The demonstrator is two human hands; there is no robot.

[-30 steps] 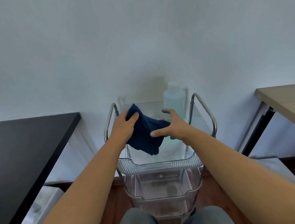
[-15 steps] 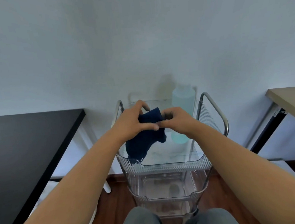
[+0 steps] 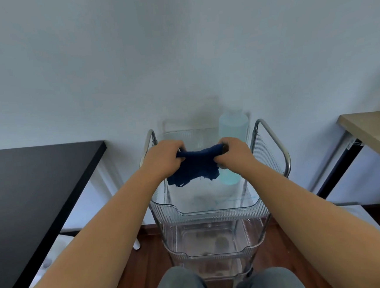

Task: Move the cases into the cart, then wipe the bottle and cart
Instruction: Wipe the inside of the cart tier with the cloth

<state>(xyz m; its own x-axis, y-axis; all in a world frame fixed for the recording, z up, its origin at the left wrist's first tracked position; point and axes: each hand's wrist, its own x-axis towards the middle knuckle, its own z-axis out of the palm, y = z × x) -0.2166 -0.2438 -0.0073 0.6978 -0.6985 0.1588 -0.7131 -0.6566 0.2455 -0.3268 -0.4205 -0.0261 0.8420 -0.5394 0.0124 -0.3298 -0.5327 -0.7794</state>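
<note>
A plain pale wall point(image 3: 177, 54) filled the upper half of the view, matte and bare, with a strip of dark wood floor point(image 3: 149, 272) below it. At the left stood a table point(image 3: 29, 190) with a flat black top and a square edge; at the right we saw the corner of a desk point(image 3: 374, 134) in light wood grain on a dark leg.

Between them, against the wall, stood the cart point(image 3: 208, 213): clear ribbed plastic trays with rounded corners, stacked in tiers and held in a thin bent frame of shiny metal tube. Fine mesh panels closed its two sides.

In the back right corner of the top tray stood the bottle point(image 3: 232, 131), upright, cylindrical, translucent with a pale blue-green tint. We could not make out its cap clearly.

We held a cloth point(image 3: 196, 166) over the top tray, dark navy, soft and crumpled, with a frayed lower edge hanging free. Our left hand point(image 3: 163, 160) was closed on its left end and our right hand point(image 3: 233, 155) was closed on its right end, so the upper edge was drawn in a band between them.

The bottle stood just behind and beside the right hand, which partly covered it. It stood apart from the left hand.

Our knees point(image 3: 179, 285) in grey fabric showed at the bottom edge.
</note>
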